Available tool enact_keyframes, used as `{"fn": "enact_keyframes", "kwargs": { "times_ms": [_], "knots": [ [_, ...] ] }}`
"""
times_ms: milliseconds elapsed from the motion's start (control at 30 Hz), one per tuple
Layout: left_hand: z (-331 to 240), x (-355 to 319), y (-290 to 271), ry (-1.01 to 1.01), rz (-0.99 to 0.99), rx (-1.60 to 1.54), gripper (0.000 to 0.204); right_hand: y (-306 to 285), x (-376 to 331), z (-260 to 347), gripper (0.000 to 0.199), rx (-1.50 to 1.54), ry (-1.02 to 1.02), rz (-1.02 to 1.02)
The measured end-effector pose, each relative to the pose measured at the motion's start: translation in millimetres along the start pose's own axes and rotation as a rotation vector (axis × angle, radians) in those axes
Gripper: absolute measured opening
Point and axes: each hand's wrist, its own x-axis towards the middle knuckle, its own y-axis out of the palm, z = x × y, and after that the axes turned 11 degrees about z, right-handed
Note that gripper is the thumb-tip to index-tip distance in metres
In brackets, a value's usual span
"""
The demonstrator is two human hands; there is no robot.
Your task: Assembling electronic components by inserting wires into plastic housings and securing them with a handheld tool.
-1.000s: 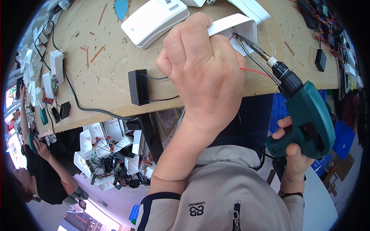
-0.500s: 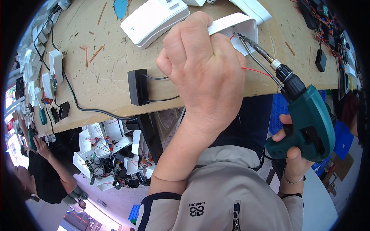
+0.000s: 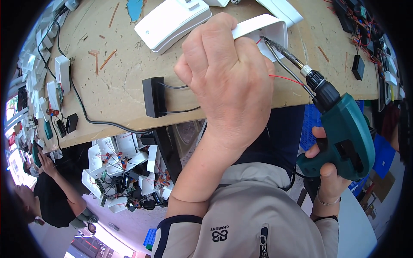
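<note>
Your left hand [image 3: 230,86] is closed tight around the white housing [image 3: 264,30], at the workbench [image 3: 120,86] edge. Your right hand [image 3: 329,172] is wrapped round the green soldering gun [image 3: 344,133], whose hot tip sits just beside your left fingers and the red wire [image 3: 286,78]; a slip risks burning them.

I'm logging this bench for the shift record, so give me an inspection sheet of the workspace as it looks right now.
Surface: wooden workbench, scuffed, with small wood slivers scattered on it.
Job's things: white plastic housing gripped at the bench edge; green power screwdriver with its bit pointed into the housing.
Clutter: white flat casing, black box, white parts along the left edge.
Hands: left hand closed over the housing; right hand around the screwdriver's grip.
Cables: red wire from the housing; black cable across the bench.
Surroundings: bin of white parts and wiring under the bench; another person lower left.
</note>
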Motion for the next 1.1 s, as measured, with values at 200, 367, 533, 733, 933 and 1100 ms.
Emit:
{"fn": "enact_keyframes", "kwargs": {
  "times_ms": [200, 367, 533, 733, 933, 1100],
  "knots": [
    [0, 1, -2, 0.007, 0.003, 0.023, 0.008, 1, 0, 0, 0.083, -0.013, -0.002, -0.011],
    [0, 1, -3, 0.012, 0.006, 0.032, 0.006, 0, -1, -1, 0.084, -0.008, -0.012, -0.013],
    [0, 0, -1, 0.014, -0.003, -0.001, 0.011, 0, -4, 0, 0.083, 0.007, -0.019, -0.026],
    [-1, 1, -5, 0.009, 0.017, 0.026, 0.006, -5, -9, -3, 0.082, 0.012, -0.035, -0.018],
    [0, 0, -3, 0.025, 0.008, -0.001, 0.011, -12, -17, -4, 0.08, 0.014, -0.095, -0.062],
    [-1, -1, -8, 0.028, 0.023, -0.025, 0.011, -23, -21, -6, 0.078, 0.023, -0.161, -0.026]
  ]
}}
